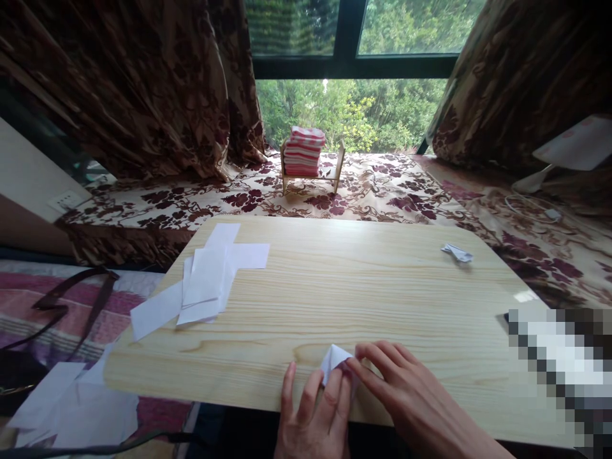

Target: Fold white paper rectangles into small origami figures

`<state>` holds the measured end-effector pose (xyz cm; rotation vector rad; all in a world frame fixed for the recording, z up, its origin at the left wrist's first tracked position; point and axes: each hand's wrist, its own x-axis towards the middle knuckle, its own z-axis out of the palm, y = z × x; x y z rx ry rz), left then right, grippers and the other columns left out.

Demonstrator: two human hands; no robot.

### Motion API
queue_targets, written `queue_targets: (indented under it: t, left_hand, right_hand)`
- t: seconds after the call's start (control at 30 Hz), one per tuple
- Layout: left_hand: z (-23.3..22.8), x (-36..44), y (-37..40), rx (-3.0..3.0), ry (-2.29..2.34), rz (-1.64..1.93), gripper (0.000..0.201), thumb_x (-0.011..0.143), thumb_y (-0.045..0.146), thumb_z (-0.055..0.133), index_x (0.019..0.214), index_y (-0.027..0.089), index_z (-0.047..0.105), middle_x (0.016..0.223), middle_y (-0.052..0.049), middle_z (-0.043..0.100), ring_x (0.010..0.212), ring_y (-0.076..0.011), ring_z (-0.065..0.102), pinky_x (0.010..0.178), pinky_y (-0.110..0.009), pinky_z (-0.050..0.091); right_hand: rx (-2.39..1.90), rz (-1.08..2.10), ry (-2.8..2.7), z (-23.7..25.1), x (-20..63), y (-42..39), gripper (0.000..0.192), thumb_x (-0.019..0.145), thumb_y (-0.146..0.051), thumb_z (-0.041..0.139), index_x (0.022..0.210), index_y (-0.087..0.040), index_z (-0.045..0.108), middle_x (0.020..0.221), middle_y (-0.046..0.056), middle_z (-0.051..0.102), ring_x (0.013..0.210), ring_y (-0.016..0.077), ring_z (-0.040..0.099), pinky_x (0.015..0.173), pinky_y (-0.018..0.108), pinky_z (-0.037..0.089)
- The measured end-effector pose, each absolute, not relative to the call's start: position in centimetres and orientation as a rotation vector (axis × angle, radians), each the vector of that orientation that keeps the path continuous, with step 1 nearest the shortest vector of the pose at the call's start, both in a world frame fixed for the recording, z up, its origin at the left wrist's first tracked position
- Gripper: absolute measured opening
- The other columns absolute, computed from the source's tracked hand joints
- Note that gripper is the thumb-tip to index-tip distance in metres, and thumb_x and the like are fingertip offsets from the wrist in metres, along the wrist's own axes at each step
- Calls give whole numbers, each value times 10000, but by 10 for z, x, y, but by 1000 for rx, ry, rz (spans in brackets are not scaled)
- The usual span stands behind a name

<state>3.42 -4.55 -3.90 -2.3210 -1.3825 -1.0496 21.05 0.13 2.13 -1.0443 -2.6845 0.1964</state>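
A small piece of white folded paper [333,355], with a pointed top, lies near the front edge of the wooden table. My left hand [316,411] rests over its lower part, fingertips holding it down and the outermost finger off to the left. At the right side of the paper, my right hand [399,379] grips the edge with thumb and forefinger close together. The fingers cover most of the paper's lower half. A second small folded paper piece [458,253] sits at the table's far right.
Several white paper strips [205,280] overlap on the table [358,280] at left. More paper sheets [95,408] lie lower, on a striped cloth. A pixelated object [559,363] is at the right edge. Behind, a small rack holds folded pink-and-white cloths [303,153]; a lamp [574,143] stands right.
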Motion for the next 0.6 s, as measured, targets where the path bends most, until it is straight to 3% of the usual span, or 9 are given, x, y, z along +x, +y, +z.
queue_targets:
  t: [0.43, 0.6]
  left_hand:
    - [-42, 27, -48, -2351, -1291, -955, 278, 874, 207, 516, 1064, 178, 716, 1106, -14, 718, 1056, -223, 557, 1183, -513, 129]
    - [-45, 27, -48, -2317, -1320, -985, 281, 866, 183, 519, 1064, 196, 717, 1107, 0, 720, 1036, -207, 567, 1185, -512, 134]
  right_hand:
    - [-1001, 269, -2704, 16, 199, -1, 294, 859, -104, 586, 1152, -117, 565, 979, 95, 616, 834, 226, 535, 740, 370, 487]
    - [-1049, 271, -2681, 18, 198, 1, 253, 875, -126, 576, 1125, -164, 581, 989, 79, 610, 858, 224, 531, 755, 354, 462]
